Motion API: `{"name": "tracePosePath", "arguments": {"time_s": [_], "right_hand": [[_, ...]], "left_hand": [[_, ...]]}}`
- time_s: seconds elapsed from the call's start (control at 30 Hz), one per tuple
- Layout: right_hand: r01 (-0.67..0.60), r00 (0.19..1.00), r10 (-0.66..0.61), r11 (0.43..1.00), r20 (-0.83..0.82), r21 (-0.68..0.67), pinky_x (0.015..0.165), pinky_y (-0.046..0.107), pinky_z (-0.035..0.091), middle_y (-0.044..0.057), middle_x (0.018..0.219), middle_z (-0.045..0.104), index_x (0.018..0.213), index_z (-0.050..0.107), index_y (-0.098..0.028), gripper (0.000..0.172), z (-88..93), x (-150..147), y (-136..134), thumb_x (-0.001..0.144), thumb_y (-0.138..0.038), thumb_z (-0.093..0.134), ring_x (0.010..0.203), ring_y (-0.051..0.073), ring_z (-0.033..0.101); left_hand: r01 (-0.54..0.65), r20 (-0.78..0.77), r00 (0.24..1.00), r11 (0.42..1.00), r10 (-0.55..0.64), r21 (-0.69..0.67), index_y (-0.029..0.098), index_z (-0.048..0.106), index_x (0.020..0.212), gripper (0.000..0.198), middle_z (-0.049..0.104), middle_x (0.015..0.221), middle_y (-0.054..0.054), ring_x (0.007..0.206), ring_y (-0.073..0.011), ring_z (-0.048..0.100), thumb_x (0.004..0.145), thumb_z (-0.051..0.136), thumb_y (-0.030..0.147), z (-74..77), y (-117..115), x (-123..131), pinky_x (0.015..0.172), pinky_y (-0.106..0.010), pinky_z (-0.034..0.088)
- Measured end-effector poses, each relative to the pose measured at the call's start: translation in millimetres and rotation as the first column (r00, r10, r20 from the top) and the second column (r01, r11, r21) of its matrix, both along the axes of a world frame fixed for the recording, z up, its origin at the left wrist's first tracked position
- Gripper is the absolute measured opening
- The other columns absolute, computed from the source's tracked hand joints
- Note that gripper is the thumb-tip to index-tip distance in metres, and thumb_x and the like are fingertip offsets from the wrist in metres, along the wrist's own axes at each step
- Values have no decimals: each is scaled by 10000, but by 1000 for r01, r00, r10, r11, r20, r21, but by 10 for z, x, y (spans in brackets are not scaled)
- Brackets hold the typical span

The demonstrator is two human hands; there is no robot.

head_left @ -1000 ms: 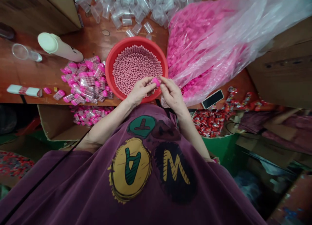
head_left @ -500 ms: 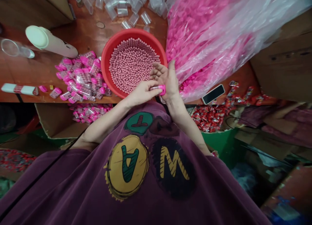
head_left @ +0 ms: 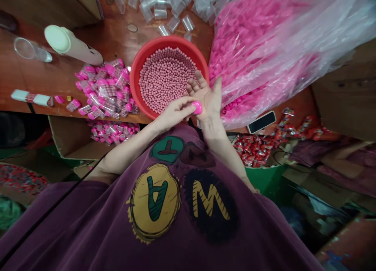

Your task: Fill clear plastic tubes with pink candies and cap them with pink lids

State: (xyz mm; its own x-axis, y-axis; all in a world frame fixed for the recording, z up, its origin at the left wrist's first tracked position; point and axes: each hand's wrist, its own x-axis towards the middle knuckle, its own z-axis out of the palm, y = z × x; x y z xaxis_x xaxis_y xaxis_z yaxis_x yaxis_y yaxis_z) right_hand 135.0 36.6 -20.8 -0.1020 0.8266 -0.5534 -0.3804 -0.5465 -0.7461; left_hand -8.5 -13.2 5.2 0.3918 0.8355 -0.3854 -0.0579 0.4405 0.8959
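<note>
My left hand (head_left: 178, 109) pinches a small clear plastic bottle by its body, which the fingers mostly hide. Its pink cap (head_left: 197, 107) points toward my right palm. My right hand (head_left: 208, 100) is palm up with fingers spread, the heel of the palm against or very near the cap. Behind both hands stands a red bowl (head_left: 135, 93) of small pink beads (head_left: 167, 77); my right fingertips reach over its rim. Left of the bowl lies a pile of filled, pink-capped bottles (head_left: 107, 91).
A plastic bag of pink caps (head_left: 249, 40) lies right of the bowl, with a phone (head_left: 261, 122) near the table edge. Clear empty tubes (head_left: 160, 13) are scattered at the back. A pale tumbler (head_left: 73, 46) lies left. Below the edge, an open carton (head_left: 66, 140) holds more bottles.
The bottle in my left hand has turned so that its cap faces upward more. My right fingers have spread wider. The whole view has shifted slightly.
</note>
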Motion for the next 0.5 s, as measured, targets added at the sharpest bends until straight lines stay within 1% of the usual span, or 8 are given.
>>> {"name": "tracePosePath", "arguments": {"time_s": [0.07,0.13,0.23,0.33,0.37,0.43,0.47,0.5], "right_hand": [[31,991,-27,999,129,-27,977,423,642,119,1116,783,1283,663,-198,817,-273,-9,-69,1080,-783,130,981,227,742],[-7,948,24,998,317,-55,886,375,632,75,1011,776,1207,687,-213,572,-534,0,-172,1070,-698,417,897,203,725],[-80,831,65,997,552,3,893,366,611,63,1021,770,1205,689,-208,376,-809,32,-303,1034,-502,531,893,191,715],[-264,710,96,955,698,136,1043,422,583,97,1121,791,1142,722,-205,286,-894,-6,-349,986,-385,562,1043,226,719],[-320,692,118,934,712,157,1079,431,570,101,1141,798,1110,734,-210,263,-884,-39,-351,977,-364,568,1083,235,717],[-400,687,185,903,702,154,1093,438,569,101,1133,811,1053,747,-224,236,-818,-110,-356,973,-343,559,1105,250,725],[-428,690,217,892,690,147,1084,441,577,99,1120,816,1034,750,-232,230,-769,-135,-363,972,-336,555,1098,256,733],[-453,690,243,880,682,145,1083,448,581,100,1120,819,1019,754,-241,226,-717,-145,-375,972,-332,553,1101,264,741]], "left_hand": [[-121,-27,992,992,120,-23,187,714,1237,428,781,1043,-62,829,-155,685,969,748,519,-193,1,-229,802,-315,567],[-285,-198,934,954,298,89,204,710,1180,431,777,1102,-59,982,-178,695,941,772,559,-384,37,-620,932,-345,564],[-393,-486,706,856,515,336,207,689,1174,461,731,1054,-34,975,-179,623,971,728,619,-625,147,-1364,974,-403,523],[-368,-599,564,823,568,434,175,688,1190,414,654,1114,-60,1095,-228,547,985,770,525,-766,282,-1888,1100,-501,416],[-312,-653,485,813,581,492,174,696,1207,373,637,1185,-78,1196,-267,510,989,776,466,-787,322,-1939,1165,-541,360],[-176,-716,354,795,602,581,164,699,1249,308,603,1330,-116,1345,-325,421,998,738,337,-797,378,-1825,1248,-600,271],[-116,-724,345,793,597,598,156,694,1258,287,596,1369,-135,1366,-331,411,1000,704,283,-794,393,-1673,1257,-609,275],[-68,-723,404,807,560,587,143,688,1244,252,605,1375,-154,1365,-328,439,1011,652,231,-793,404,-1475,1257,-605,300]]}}
